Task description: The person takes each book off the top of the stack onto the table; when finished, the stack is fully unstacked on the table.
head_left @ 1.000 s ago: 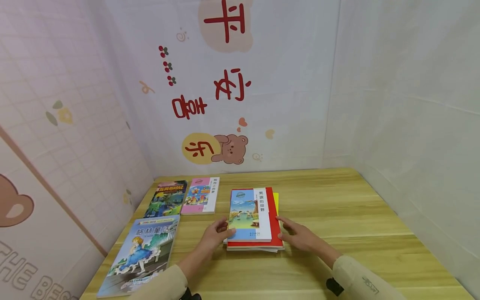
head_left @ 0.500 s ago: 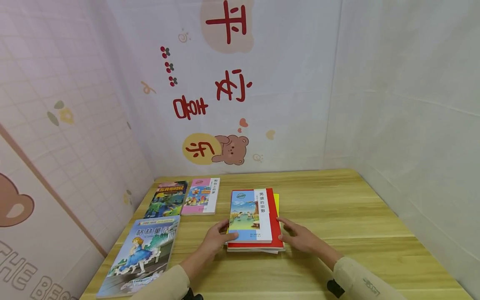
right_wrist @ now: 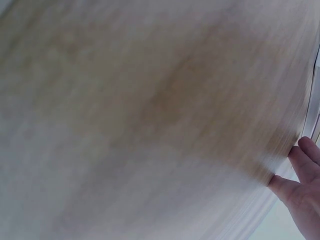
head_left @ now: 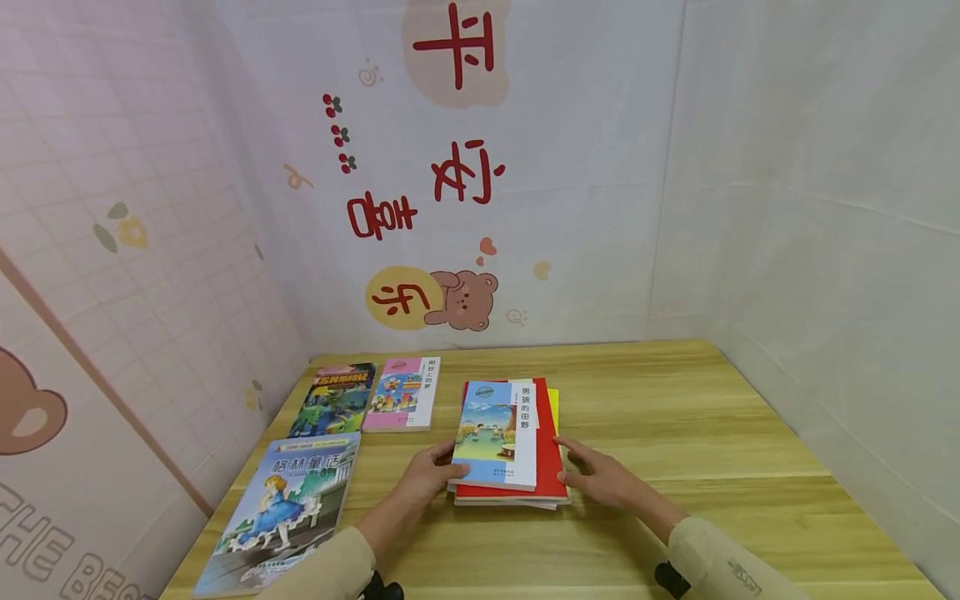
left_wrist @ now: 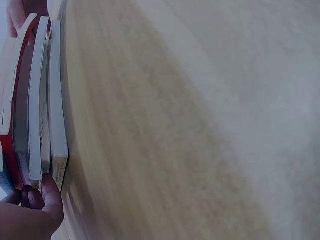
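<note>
In the middle of the table, the head view shows a stack of books with a blue-and-white book [head_left: 487,437] on top. My left hand [head_left: 429,477] holds that book by its lower left corner, thumb over the cover. Beneath it a larger red book [head_left: 551,454] juts out to the right, and a yellow edge [head_left: 553,417] peeks out behind. My right hand [head_left: 598,475] touches the red book's right edge with extended fingers. Pale page edges [left_wrist: 56,100] of several stacked books show in the left wrist view, with the left fingers at their near end.
Left of the stack lie a large blue-grey storybook [head_left: 281,508], a dark green book [head_left: 333,400] and a pink-and-white book [head_left: 402,393]. Printed cloth walls [head_left: 570,167] enclose the wooden table [head_left: 712,467] at the back and sides.
The blue-and-white top book has slid slightly left and toward me with my left hand, baring more of the red book on the right. My right hand stays at the stack's right edge.
</note>
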The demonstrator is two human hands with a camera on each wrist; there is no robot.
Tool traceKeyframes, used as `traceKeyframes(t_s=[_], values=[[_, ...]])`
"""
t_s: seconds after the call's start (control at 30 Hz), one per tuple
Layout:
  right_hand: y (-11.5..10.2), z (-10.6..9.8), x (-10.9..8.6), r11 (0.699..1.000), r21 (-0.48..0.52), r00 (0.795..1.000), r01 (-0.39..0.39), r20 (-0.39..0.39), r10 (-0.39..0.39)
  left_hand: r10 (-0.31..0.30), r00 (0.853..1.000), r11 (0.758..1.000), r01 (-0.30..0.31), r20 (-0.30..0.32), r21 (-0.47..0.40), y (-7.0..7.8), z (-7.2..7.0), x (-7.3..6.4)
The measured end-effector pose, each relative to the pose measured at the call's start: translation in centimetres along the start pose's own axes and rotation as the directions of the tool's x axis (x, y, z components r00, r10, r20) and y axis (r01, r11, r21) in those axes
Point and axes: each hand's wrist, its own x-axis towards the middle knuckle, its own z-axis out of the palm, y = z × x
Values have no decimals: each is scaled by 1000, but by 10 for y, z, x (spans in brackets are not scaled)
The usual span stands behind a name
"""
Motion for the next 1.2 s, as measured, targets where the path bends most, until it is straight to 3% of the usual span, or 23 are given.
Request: traceKeyframes(t_s=[0.37,0.67,0.9,1.2], values=[[2,2,0,1000,-6,1000,-1,3,1,-4,999,1000,5,32,-3,0,-5,2],[3,2,1,1000,-8,1000,10,-5,-10,38,999,999,-38,-3,1,4,-10,3],[0,0,0,1000,-1,1000,10,-3,-10,34,999,999,-35,-18,-19,9,-20,1],[1,2,-1,1000,5,1000,-10,-10,10,34,998,995,-30,45,-99,8,-38,-3]])
